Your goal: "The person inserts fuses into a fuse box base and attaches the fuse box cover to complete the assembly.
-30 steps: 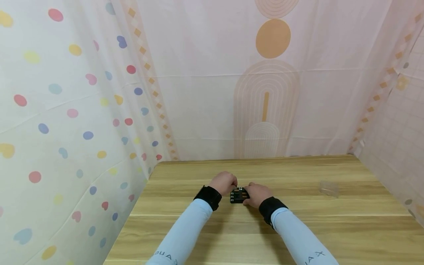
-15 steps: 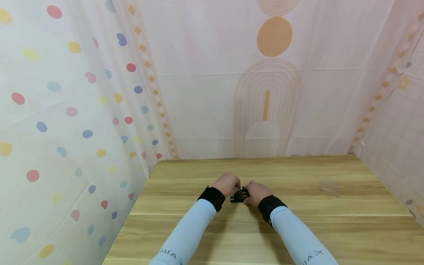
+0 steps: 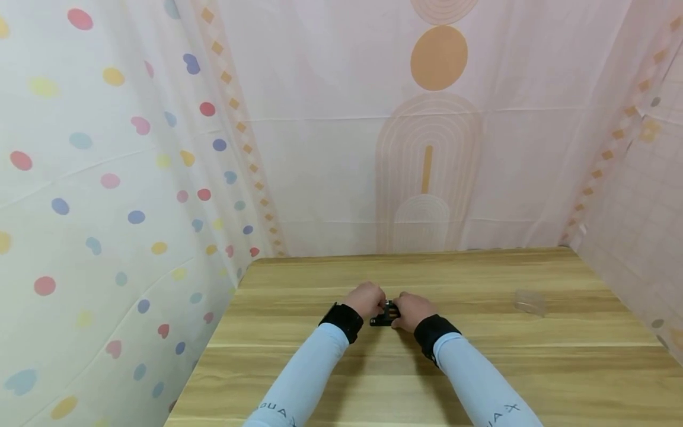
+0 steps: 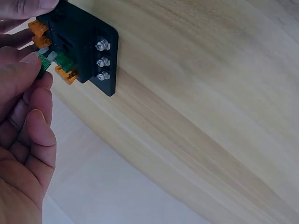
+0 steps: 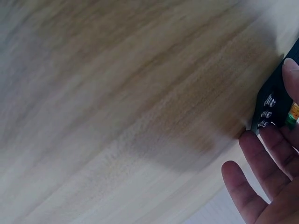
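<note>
A black fuse block (image 3: 380, 321) lies on the wooden table, between the two hands. My left hand (image 3: 367, 299) pinches a small green blade fuse (image 4: 45, 63) between thumb and fingers, its metal prongs facing the block. In the left wrist view, orange fuses (image 4: 39, 29) and another green fuse (image 4: 64, 60) sit in the fuse block (image 4: 77, 35), and several screw terminals (image 4: 102, 45) line one side. My right hand (image 3: 413, 309) grips the block's right end, thumb on one side and fingertips on the other. The hands hide part of the block.
On the right of the wooden table (image 3: 480, 367) lies a clear plastic piece (image 3: 530, 302), apart from the hands. Patterned curtains (image 3: 331, 178) hang behind the table and along both sides.
My left hand has moved slightly right and down, closer over the fuse block, and now covers more of it. The right hand keeps its grip, nearly still.
</note>
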{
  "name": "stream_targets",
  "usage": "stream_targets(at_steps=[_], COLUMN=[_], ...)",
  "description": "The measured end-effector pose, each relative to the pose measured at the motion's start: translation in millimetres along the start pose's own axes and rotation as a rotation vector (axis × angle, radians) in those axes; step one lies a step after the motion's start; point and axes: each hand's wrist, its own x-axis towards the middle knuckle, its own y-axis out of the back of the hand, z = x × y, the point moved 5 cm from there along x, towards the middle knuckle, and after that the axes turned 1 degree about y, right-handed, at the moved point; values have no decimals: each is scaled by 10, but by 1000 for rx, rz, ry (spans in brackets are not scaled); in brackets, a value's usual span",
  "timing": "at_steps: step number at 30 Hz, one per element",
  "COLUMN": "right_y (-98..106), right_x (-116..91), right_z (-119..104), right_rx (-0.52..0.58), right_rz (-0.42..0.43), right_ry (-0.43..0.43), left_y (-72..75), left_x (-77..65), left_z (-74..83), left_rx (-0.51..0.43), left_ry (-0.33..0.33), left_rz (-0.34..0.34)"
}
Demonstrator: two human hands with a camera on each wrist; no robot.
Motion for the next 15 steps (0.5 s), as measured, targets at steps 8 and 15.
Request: stream_targets(at_steps=[8, 15], right_y=[-3, 31], right_x=[-15, -24], right_z=[-5, -14], right_rx=[-7, 0], right_rz=[12, 12], right_ry=[16, 6], left_y=[-93, -128], left_x=[-8, 16], left_z=[0, -5], left_rx=[-1, -10], left_ry=[10, 18], left_rz=[-4, 9])
